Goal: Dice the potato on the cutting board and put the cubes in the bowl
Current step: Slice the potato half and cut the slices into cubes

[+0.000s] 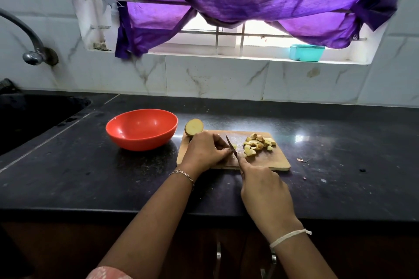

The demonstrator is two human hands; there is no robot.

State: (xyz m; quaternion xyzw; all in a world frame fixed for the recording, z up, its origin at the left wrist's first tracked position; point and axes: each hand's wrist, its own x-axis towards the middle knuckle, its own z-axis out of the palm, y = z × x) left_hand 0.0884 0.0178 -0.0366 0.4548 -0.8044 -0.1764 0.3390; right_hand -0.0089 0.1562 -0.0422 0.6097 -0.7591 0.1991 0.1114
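Observation:
A wooden cutting board [267,161] lies on the black counter. My left hand [205,150] pinches a small potato piece [234,147] on the board. My right hand [264,190] grips a knife [231,145], its blade set down against that piece beside my left fingertips. A pile of potato cubes [258,144] sits on the board's right half. A potato half [194,127] rests cut face up at the board's far left corner. The red bowl [141,129] stands left of the board with nothing in it.
A dark sink [34,115] is sunk into the counter at far left, with a tap [31,56] above it. A teal box [306,52] sits on the windowsill under a purple curtain. Small peel scraps [301,160] lie right of the board.

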